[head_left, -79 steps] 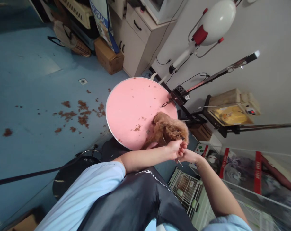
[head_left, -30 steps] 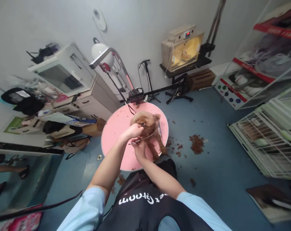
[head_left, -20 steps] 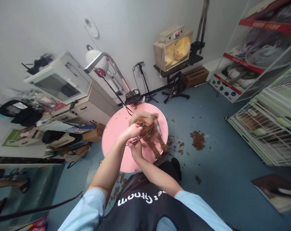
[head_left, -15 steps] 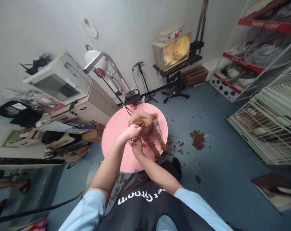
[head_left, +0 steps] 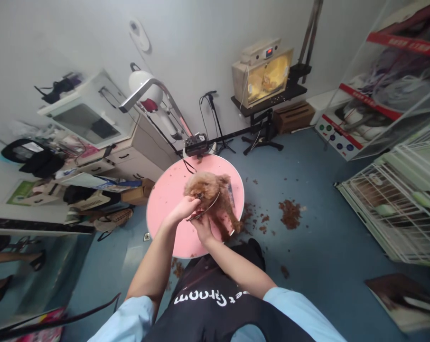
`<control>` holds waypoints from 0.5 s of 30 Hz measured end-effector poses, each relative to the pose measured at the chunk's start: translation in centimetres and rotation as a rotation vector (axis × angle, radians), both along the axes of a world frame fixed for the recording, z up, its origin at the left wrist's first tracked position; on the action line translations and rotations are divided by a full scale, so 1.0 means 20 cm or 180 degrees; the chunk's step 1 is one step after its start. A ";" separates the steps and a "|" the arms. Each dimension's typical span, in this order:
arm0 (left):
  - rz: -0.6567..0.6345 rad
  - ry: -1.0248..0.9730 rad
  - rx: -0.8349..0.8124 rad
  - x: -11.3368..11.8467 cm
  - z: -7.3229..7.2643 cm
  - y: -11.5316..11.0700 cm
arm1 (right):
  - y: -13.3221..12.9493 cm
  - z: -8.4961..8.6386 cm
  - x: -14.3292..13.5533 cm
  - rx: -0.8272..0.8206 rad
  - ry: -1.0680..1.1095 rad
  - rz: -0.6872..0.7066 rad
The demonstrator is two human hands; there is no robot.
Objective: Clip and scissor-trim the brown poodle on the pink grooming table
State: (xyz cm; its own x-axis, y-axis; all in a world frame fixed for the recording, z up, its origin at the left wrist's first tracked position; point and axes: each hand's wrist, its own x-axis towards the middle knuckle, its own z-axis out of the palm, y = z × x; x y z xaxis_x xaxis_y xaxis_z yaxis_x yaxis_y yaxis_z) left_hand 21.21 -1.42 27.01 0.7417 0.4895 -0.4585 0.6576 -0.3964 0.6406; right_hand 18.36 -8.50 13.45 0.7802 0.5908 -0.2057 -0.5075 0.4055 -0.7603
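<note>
A small brown curly-haired dog stands on a round pink grooming table, its head turned toward me. At the dog's muzzle, my left hand is closed with the fingertips in the fur. Just below and to the right, my right hand grips a pair of scissors. Their thin blades point up and right, along the side of the dog's head. The handles are partly hidden by my fingers. Loose tufts of brown hair dot the tabletop.
A metal grooming arm rises behind the table, with a black strap hanging near the dog. Clipped hair lies on the blue floor. To the right stand a wire cage and shelves. A cabinet stands left; someone's legs show far left.
The view has shifted slightly. My left hand has moved a little left, the dog's head with it. The scissors have swung to point more steeply upward beside the head.
</note>
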 end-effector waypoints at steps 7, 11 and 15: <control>0.0371 0.0016 -0.0223 -0.01 -0.03 -0.03 | -0.19 0.02 0.05 0.0065 0.0441 0.0970; 0.0530 -0.0016 -0.0307 -0.01 -0.05 -0.06 | -0.23 0.03 0.13 0.0130 0.0185 0.0975; 0.0738 -0.0042 -0.0336 0.00 -0.04 -0.10 | -0.28 0.02 0.18 0.0104 0.0379 0.1292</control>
State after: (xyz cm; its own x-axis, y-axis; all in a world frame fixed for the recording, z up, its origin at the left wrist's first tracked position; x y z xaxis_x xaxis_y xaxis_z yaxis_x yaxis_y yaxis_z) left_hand 21.13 -3.37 26.14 0.6215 0.5972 -0.5071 0.7145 -0.1666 0.6795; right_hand 21.93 -14.04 13.78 0.4548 0.8529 -0.2563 -0.7144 0.1775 -0.6768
